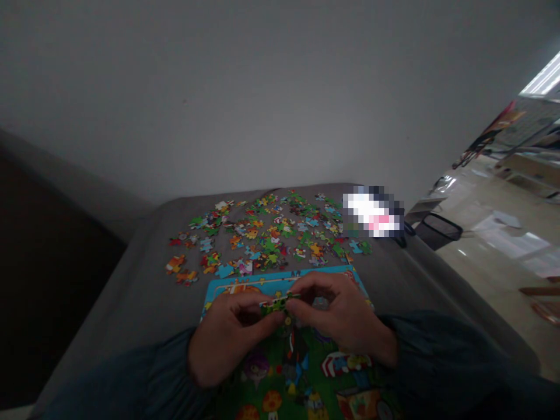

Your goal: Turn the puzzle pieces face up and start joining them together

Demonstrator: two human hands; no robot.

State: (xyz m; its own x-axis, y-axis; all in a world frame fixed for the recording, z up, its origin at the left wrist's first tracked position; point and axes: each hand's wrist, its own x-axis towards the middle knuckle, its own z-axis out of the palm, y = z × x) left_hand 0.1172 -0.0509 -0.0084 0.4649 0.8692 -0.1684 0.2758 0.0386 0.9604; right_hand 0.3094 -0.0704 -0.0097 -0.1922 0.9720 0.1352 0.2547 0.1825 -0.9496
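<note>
Between both hands, above a colourful picture board (280, 277) with a blue border, are small green jigsaw puzzle pieces (276, 304). My left hand (238, 335) pinches them from the left, thumb below and fingers behind. From the right, my right hand (335, 312) grips their other end between thumb and forefinger. How many pieces are joined there I cannot tell. The lower part of the board shows a green scene with mushrooms and cartoon figures, partly covered by my hands and sleeves.
Many loose puzzle pieces (271, 233) lie spread behind the board on a grey cloth-covered table (149, 291). A blurred-out bright object (374, 213) sits at the back right, with dark loops beside it. A pale wall (262, 105) rises behind; a shiny floor (499, 233) shows at right.
</note>
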